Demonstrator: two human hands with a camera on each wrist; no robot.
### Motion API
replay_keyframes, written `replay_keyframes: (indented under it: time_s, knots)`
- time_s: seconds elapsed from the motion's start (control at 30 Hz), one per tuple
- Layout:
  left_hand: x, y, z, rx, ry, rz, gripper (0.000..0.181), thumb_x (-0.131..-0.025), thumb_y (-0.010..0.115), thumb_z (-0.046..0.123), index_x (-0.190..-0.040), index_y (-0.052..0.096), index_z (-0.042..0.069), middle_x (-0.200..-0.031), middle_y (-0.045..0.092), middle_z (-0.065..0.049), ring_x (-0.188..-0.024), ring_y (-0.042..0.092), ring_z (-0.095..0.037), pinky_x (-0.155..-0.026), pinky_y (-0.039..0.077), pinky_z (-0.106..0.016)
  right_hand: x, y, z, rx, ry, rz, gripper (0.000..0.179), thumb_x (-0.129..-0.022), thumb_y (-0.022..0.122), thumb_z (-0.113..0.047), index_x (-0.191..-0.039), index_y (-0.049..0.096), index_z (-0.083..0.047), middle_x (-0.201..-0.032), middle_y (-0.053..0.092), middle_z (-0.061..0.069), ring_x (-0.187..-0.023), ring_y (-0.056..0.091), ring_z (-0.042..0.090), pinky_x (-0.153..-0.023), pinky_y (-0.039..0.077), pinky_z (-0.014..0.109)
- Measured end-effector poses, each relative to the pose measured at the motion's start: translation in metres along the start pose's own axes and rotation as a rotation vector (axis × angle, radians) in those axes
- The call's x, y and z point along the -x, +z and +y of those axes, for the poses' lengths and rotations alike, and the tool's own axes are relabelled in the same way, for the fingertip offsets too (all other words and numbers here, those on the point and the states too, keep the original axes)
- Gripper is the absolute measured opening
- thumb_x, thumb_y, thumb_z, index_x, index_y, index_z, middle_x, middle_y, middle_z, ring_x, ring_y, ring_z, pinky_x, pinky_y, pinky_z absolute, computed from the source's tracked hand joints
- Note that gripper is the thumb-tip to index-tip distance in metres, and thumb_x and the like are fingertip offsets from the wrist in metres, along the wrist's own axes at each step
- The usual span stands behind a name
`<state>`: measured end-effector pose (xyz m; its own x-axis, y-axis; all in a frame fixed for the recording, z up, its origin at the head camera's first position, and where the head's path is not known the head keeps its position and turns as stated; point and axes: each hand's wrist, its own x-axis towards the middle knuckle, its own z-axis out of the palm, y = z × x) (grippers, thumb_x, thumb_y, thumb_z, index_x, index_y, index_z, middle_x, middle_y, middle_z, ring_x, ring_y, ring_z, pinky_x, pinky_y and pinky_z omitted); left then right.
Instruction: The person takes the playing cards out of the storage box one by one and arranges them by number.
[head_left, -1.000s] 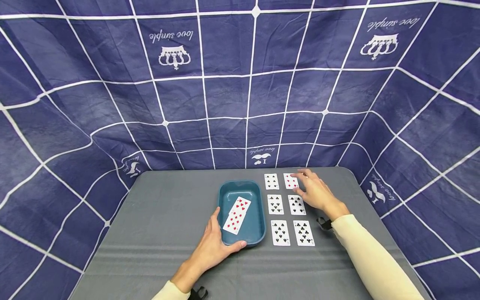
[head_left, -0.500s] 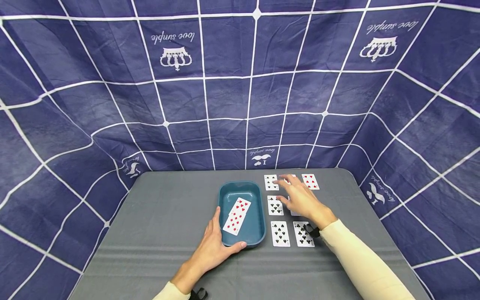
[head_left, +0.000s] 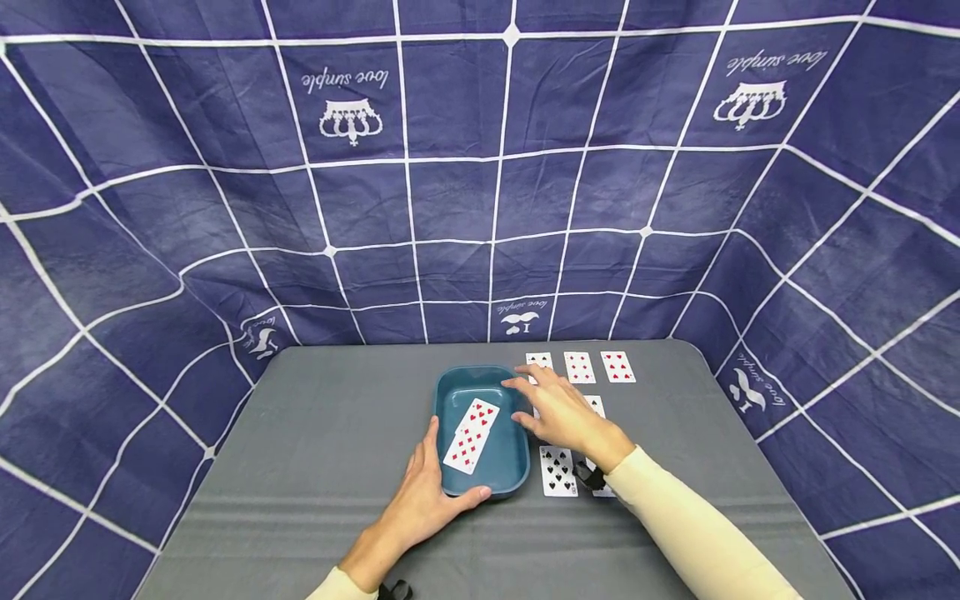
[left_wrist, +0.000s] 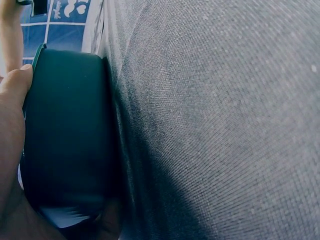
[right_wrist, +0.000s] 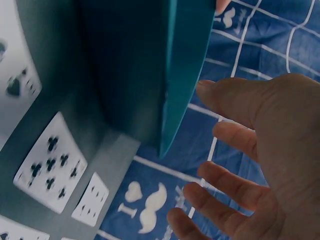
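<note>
My left hand [head_left: 416, 500] grips the near left corner of a teal tray [head_left: 512, 468], thumb on the front rim and fingers along the left side. Inside the tray lie two overlapping playing cards, a hearts card [head_left: 483, 410] and a diamonds card [head_left: 463, 457]. My right hand [head_left: 562, 417] hovers by the tray's right rim, fingers loosely spread and nothing held. Under and around it are face-up cards, partly hidden: a spades card [head_left: 557, 479] in front and a clubs card [right_wrist: 50, 162] in the right wrist view.
Along the table's back edge lie a black-suit card [head_left: 537, 358], a diamonds card [head_left: 579, 367] and a hearts card [head_left: 618, 367]. Blue gridded cloth [head_left: 450, 200] rises behind the grey table [head_left: 337, 417] and along both sides.
My right hand has moved left from the back-row cards to the tray's right rim, uncovering the diamonds and hearts cards. The left hand and tray have stayed in place.
</note>
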<state>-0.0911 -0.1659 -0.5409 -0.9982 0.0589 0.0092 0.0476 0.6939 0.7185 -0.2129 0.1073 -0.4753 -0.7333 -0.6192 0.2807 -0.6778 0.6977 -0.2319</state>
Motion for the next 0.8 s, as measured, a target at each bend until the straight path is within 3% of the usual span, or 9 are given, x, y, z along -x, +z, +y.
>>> replay_keyframes:
  time_s: [0.2,0.5,0.8]
  knots:
    - [0.000,0.000,-0.003,0.001,-0.007,-0.003,0.150,-0.084,0.098,0.072,-0.187,0.010,0.008,-0.177,0.045,-0.032,-0.162,0.050,-0.053,-0.126,0.049,-0.073,-0.015,0.003,-0.021,-0.007,-0.027,-0.060,0.059,-0.105,0.090,-0.032,-0.159,0.071,-0.018,-0.166,0.063,0.019,-0.146,0.068,0.045,-0.115,0.059,0.068]
    - [0.000,0.001,-0.004,0.005,0.016,0.007,0.151,-0.083,0.098,0.071,-0.187,0.010,0.006,-0.175,0.046,-0.034,-0.161,0.050,-0.056,-0.125,0.049,-0.074,-0.031,0.011,-0.045,-0.061,-0.033,-0.181,0.064,-0.104,0.091,-0.033,-0.163,0.068,-0.023,-0.170,0.059,0.018,-0.147,0.066,0.041,-0.111,0.062,0.063]
    - [0.001,0.002,-0.005,0.022,0.011,0.004,0.149,-0.084,0.098,0.071,-0.187,0.010,0.007,-0.176,0.046,-0.034,-0.162,0.049,-0.056,-0.128,0.047,-0.073,-0.045,0.029,-0.060,-0.076,-0.014,-0.322,0.077,-0.093,0.101,-0.040,-0.161,0.070,-0.024,-0.162,0.063,0.008,-0.141,0.066,0.033,-0.104,0.066,0.056]
